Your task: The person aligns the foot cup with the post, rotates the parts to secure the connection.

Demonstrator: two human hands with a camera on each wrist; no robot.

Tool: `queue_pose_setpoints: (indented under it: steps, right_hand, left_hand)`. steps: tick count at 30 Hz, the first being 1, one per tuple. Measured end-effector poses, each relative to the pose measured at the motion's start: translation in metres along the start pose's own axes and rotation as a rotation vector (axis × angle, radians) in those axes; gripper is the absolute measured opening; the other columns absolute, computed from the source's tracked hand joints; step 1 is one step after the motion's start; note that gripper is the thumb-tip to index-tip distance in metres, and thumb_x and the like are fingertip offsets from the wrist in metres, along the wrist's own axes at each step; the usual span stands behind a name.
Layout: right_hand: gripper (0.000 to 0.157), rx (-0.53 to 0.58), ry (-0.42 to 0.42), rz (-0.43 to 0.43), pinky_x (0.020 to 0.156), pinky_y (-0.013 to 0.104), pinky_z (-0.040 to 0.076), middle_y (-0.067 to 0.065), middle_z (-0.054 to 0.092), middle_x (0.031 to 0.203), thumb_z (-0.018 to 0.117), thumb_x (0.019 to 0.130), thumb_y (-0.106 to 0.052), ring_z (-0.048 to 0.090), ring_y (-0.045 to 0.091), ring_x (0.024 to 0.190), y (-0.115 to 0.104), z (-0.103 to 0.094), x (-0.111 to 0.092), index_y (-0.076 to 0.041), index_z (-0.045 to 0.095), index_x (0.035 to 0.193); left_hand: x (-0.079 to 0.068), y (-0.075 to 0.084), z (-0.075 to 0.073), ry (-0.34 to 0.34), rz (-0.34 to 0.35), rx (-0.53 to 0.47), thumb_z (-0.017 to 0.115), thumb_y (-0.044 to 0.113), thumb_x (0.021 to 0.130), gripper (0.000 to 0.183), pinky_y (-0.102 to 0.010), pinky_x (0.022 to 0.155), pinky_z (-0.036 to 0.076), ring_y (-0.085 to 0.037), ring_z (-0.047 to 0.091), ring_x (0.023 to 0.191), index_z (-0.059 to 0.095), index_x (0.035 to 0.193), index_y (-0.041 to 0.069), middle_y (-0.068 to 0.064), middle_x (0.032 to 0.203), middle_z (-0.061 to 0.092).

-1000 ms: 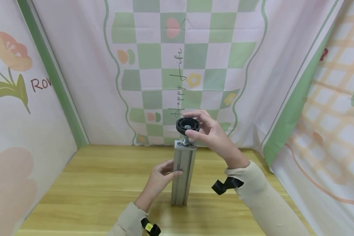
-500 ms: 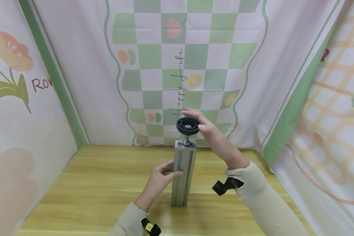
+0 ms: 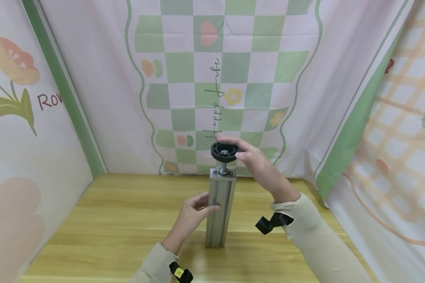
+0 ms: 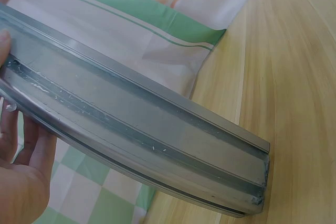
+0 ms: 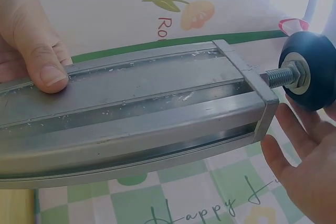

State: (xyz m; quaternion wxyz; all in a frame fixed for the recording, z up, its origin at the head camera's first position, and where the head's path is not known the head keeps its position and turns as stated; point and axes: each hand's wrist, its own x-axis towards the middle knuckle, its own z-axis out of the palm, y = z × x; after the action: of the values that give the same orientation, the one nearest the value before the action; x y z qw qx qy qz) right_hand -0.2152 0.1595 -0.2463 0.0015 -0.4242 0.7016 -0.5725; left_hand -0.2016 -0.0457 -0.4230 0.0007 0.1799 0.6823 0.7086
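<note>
A silver aluminium profile (image 3: 220, 212) with slots along its sides stands upright on the table. From the left my left hand (image 3: 194, 212) grips it, thumb across the near face and fingers behind. A metal plate (image 3: 222, 173) caps the top, held by screws. A threaded stud (image 5: 281, 77) with a nut rises from this plate, carrying a black round levelling foot (image 3: 217, 154), its hollow underside facing up. My right hand (image 3: 260, 167) holds the foot by its rim from the right, thumb on the near side and fingers over the far side.
The wood-grain table (image 3: 127, 220) spreads around the profile. A patterned cloth (image 3: 230, 70) hangs behind it, with more printed cloths (image 3: 17, 157) at left and right. Each sleeve wears a black wrist mount (image 3: 274, 223).
My right hand's thumb and fingers opened away from the foot's rim, swung round, and are closing on it again. My left hand and the profile have stayed put.
</note>
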Motion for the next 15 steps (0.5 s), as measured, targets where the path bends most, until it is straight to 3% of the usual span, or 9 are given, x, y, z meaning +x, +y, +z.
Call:
queue_pose_setpoints:
  steps: [3, 7, 12, 15]
  right_hand:
    - [0.044, -0.01, 0.031, 0.011, 0.105, 0.042, 0.042, 0.013, 0.044, 0.149, 0.042, 0.101, -0.016, 0.052, 0.032, 0.126, -0.0004, 0.0005, 0.0001, -0.006, 0.048, 0.143]
    - [0.042, -0.027, 0.086, 0.006, 0.088, 0.035, 0.055, 0.012, 0.039, 0.145, 0.057, 0.098, -0.014, 0.056, 0.034, 0.117, -0.0009, 0.0033, 0.0014, -0.005, 0.051, 0.139]
    - [0.051, -0.105, 0.173, 0.028, 0.082, 0.032, 0.056, 0.009, 0.038, 0.137, 0.075, 0.092, -0.02, 0.054, 0.033, 0.109, -0.0007, 0.007, 0.0024, -0.013, 0.053, 0.138]
    - [0.057, -0.147, 0.167, 0.034, 0.09, 0.036, 0.054, 0.007, 0.033, 0.144, 0.073, 0.094, -0.027, 0.048, 0.032, 0.12, 0.0004, 0.0074, 0.0014, -0.016, 0.047, 0.144]
  left_hand:
    - [0.0, -0.0002, 0.0001, 0.002, -0.004, 0.002, 0.081, 0.023, 0.087, 0.044, -0.036, 0.095, 0.052, -0.022, 0.065, 0.108, 0.069, 0.127, 0.014, -0.005, 0.112, 0.071]
    - [-0.0002, -0.0005, 0.0, 0.002, 0.002, 0.003, 0.081, 0.024, 0.087, 0.044, -0.036, 0.094, 0.053, -0.022, 0.065, 0.108, 0.069, 0.128, 0.014, -0.005, 0.113, 0.072]
    - [0.0001, -0.0007, -0.0005, -0.008, 0.018, 0.012, 0.081, 0.028, 0.087, 0.045, -0.036, 0.094, 0.053, -0.021, 0.065, 0.109, 0.068, 0.129, 0.015, -0.004, 0.114, 0.071]
    - [0.0003, -0.0011, -0.0006, -0.009, 0.02, 0.022, 0.081, 0.031, 0.087, 0.046, -0.037, 0.095, 0.053, -0.021, 0.065, 0.109, 0.068, 0.129, 0.016, -0.002, 0.114, 0.071]
